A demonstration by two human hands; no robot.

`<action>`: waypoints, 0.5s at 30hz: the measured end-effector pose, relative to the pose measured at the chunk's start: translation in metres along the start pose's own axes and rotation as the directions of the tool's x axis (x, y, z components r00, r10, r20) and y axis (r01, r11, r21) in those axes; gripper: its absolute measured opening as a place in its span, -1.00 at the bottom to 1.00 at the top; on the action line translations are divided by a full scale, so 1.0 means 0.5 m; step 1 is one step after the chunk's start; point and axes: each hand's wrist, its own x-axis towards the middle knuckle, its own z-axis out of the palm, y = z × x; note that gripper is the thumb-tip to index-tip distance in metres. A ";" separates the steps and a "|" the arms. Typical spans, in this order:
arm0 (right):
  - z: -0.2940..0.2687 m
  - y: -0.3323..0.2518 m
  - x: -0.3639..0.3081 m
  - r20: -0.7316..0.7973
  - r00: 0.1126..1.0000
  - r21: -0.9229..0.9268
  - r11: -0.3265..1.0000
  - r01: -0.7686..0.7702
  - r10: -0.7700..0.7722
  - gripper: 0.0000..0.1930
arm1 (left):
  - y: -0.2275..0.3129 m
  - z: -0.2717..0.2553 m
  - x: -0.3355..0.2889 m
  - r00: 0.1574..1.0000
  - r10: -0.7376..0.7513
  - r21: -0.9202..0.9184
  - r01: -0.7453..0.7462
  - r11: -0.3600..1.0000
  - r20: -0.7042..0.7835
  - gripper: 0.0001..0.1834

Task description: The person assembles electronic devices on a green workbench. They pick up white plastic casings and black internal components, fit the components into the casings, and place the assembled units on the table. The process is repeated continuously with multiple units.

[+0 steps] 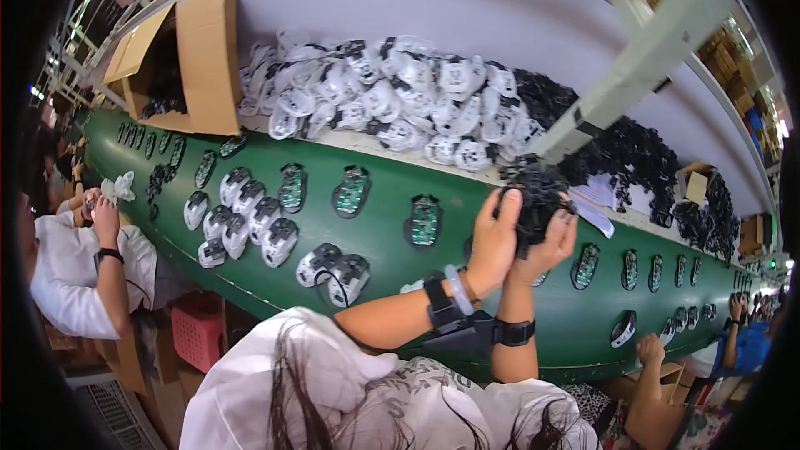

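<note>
My left hand and my right hand are raised together over the green conveyor belt. Between them is a dark clump of small black plastic parts, with the fingers of both hands closed around its sides. Single pieces in the clump are too small to tell apart. Left of my hands, a green circuit board in a black mouse base lies on the belt. Part of another base is hidden behind my hands. Nearer me lie two white mouse shells, a thin black cable looping over them.
White shells in clear bags fill the shelf behind the belt. Heaps of black parts lie to their right, behind a slanting grey post. A cardboard box stands far left. Co-workers sit left and right.
</note>
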 end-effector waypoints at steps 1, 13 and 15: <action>0.045 0.001 -0.025 0.054 0.998 -0.001 0.999 0.043 -0.043 -0.69 | 0.030 -0.034 0.006 0.998 0.032 -0.012 -0.032 0.999 -0.061 -0.66; 0.565 0.069 -0.228 0.415 0.910 0.161 0.983 -0.094 0.019 -0.80 | 0.375 -0.375 0.197 0.887 0.277 0.006 -0.296 0.955 -0.369 -0.67; 0.635 0.091 -0.241 0.436 0.900 0.149 0.985 -0.088 0.015 -0.82 | 0.399 -0.434 0.256 0.875 0.284 -0.010 -0.313 0.950 -0.392 -0.67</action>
